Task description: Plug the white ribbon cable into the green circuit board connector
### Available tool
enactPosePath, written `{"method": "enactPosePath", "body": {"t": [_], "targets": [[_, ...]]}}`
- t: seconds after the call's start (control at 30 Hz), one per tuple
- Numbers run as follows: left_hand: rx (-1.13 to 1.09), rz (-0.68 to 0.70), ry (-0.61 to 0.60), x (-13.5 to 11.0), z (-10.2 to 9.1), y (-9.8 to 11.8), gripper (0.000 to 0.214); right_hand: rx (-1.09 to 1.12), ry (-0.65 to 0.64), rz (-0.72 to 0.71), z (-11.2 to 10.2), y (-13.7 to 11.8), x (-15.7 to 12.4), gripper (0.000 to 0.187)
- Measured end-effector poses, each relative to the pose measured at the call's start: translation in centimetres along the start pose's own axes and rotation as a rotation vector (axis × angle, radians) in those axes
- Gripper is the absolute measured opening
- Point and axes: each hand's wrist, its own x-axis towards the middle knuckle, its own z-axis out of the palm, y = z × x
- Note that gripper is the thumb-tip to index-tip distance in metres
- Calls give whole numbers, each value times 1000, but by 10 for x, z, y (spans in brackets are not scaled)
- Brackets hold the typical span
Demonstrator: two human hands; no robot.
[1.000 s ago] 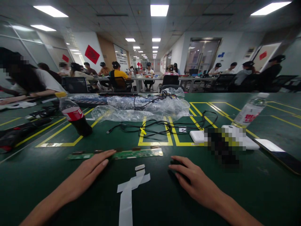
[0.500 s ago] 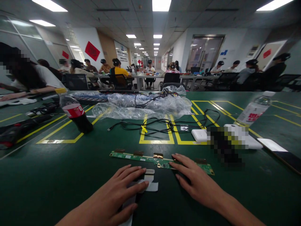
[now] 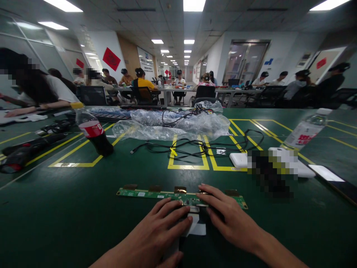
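A long, narrow green circuit board with brown film tabs along its far edge lies across the dark green table in front of me. My right hand holds it right of its middle, fingers over the board and thumb at the near edge. A white flat ribbon cable is held in my left hand, under my fingers. The cable's end sits at the board's near edge, between my hands; whether it is inside a connector I cannot tell. My left palm covers the rest of the cable.
Beyond the board lie black cables and clear plastic wrap. A cola bottle stands left; a water bottle, white boxes and a phone are right. A person leans over the table at left.
The left hand has carried the ribbon cable right and up to the board's near edge. The board has shifted slightly left, with my right hand on it.
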Motion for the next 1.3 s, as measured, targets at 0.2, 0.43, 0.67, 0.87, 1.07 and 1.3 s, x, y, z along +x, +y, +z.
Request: {"method": "enactPosePath", "body": {"t": [0.2, 0.43, 0.67, 0.87, 1.07, 1.3], "targets": [[-1, 54, -67, 0, -6, -6, 74, -156, 95, 3, -13, -3, -3, 36], [12, 36, -62, -2, -7, -7, 72, -247, -153, 44, -9, -6, -8, 57], [-12, -31, -146, -2, -9, -10, 72, -180, -211, 37, -6, -6, -5, 56], [-23, -85, -93, -3, -7, -8, 71, -149, -254, 4, -8, -7, -5, 70], [-40, -76, -121, -3, -12, -10, 72, -159, -263, -22, -7, -7, -4, 78], [-32, -83, -105, -3, -8, -13, 70, -159, -259, -28, -8, -6, -6, 72]]}}
